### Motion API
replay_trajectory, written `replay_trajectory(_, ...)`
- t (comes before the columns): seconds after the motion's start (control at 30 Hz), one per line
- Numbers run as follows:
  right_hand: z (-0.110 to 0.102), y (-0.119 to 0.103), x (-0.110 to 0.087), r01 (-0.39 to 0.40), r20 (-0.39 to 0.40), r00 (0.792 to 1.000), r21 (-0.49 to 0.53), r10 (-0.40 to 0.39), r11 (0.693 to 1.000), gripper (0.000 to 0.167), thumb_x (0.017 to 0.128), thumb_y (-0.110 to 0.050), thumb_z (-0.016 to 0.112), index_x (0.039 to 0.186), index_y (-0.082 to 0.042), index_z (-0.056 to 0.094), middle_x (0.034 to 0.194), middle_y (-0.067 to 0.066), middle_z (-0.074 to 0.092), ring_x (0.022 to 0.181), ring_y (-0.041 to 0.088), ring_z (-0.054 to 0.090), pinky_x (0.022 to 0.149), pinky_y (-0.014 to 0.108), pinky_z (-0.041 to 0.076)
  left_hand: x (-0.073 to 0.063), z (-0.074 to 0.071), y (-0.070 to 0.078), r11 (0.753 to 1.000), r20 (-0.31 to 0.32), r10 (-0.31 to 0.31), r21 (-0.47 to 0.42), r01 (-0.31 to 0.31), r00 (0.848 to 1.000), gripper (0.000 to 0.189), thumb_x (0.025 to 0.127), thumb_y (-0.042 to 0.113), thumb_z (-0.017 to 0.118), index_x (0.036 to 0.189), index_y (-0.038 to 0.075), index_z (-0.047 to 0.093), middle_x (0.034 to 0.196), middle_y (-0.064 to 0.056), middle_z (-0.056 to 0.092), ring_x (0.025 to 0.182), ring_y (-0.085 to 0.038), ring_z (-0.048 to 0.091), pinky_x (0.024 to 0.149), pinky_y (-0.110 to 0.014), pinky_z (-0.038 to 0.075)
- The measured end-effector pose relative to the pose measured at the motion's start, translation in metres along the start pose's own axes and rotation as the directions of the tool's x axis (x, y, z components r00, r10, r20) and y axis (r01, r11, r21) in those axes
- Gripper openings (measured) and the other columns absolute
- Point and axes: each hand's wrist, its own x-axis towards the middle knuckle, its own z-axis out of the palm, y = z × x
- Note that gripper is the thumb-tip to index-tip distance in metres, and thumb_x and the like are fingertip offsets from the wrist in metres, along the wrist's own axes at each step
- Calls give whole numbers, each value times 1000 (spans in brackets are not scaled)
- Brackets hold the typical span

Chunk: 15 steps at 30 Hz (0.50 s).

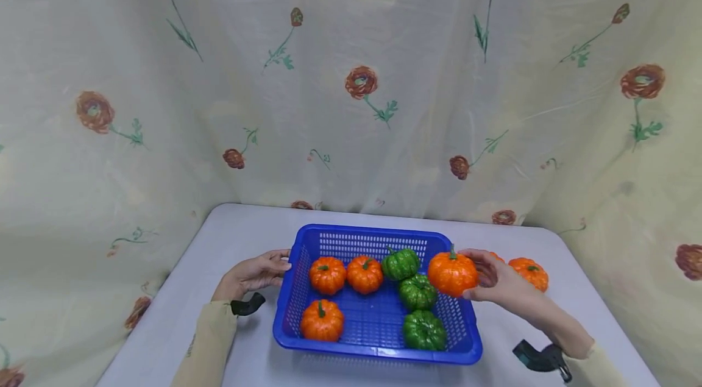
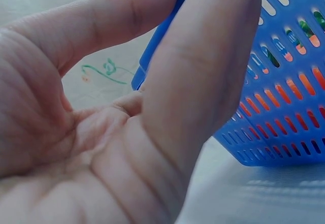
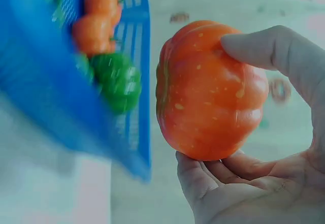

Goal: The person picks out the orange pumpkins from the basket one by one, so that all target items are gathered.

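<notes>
a blue rectangular plastic basket with slotted walls (image 1: 378, 351) sits over a white counter (image 1: 236, 234). at its left side, the left hand (image 1: 255, 274) pinches the rim, thumb and fingers clamped on either side of it.

to the basket's right, the right hand (image 1: 500, 285) grips a glossy orange ribbed pumpkin (image 1: 453, 276) by its side, thumb on one face and fingers clamped against the opposite one. its green stem points up. the head view shows it overlapping the basket's right rim; the right wrist view shows it just beside the basket, with a gap between.

inside the basket, two small orange pumpkins (image 1: 327, 275) are near its back left and a third orange pumpkin (image 1: 322, 320) is at its front left. three glossy green ribbed pumpkins (image 1: 418, 292) line its right half from back to front.

beyond the right hand, right of the basket, lies a loose orange pumpkin (image 1: 529, 274), with another orange piece mostly hidden by the hand. behind the basket hangs a pale flower-printed cloth (image 1: 384, 149).
</notes>
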Motion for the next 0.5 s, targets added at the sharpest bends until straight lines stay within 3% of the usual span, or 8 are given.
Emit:
replay_trajectory(0.07,-7,11,-5,-1,-51,999,4,1,1000,83,84,-20,75,146,1,25,147,28,35,134,45,37,101,45,49,-1,0,1,1000,13,10,-8,-10,1000,44,100,-3,38,144,0,31,125,-11,62,104,-21,67,88,-33,57)
replay_trajectory(0.23,-23,46,-15,-90,-154,985,-38,83,995,86,87,-24,72,148,5,18,149,32,26,135,50,31,104,54,43,-4,1,1,1000,34,16,-24,-16,999,48,101,-4,35,147,-1,25,125,-11,63,104,-21,68,89,-33,57)
replay_trajectory(0.5,-40,103,-15,-276,-158,948,31,278,961,88,92,-29,65,148,7,9,153,36,6,139,54,12,110,63,26,-1,1,1,1000,22,-2,-22,3,1000,45,101,-3,37,145,0,30,125,-11,62,103,-20,67,86,-31,57)
